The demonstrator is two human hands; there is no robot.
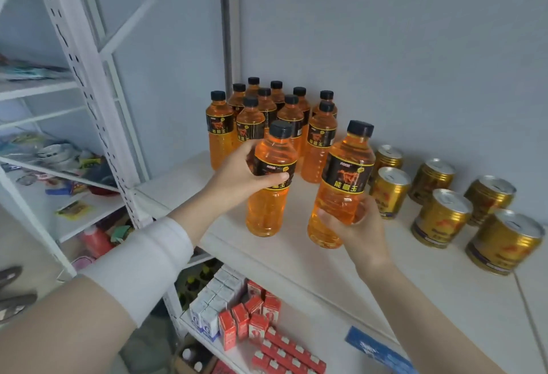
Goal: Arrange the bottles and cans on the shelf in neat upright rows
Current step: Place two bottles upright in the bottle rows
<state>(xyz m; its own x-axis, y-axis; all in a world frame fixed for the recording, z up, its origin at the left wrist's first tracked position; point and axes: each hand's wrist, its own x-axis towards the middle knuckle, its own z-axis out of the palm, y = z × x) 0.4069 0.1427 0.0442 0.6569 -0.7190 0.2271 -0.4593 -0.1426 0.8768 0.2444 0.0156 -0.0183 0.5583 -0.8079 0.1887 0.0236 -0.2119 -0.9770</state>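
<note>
Rear bottles (253, 90): labels hidden behind front ones. Red cartons (284, 356), 6 o'clock: cut by bottom edge. Blue tag (376, 350): print blurred. Packets (59, 152), 9 o'clock: blurred.

Wide white band (139, 270) worn above left hand (237, 176).

Twelve orange bottles (221, 133) with black caps stand at the centre of the frame: ten clustered at the back and two nearer the front. Six gold cans (441, 219) sit at the right. At the bottom, the red cartons (258, 326) and white cartons (207, 311) are partly hidden, so I cannot count them.
</note>
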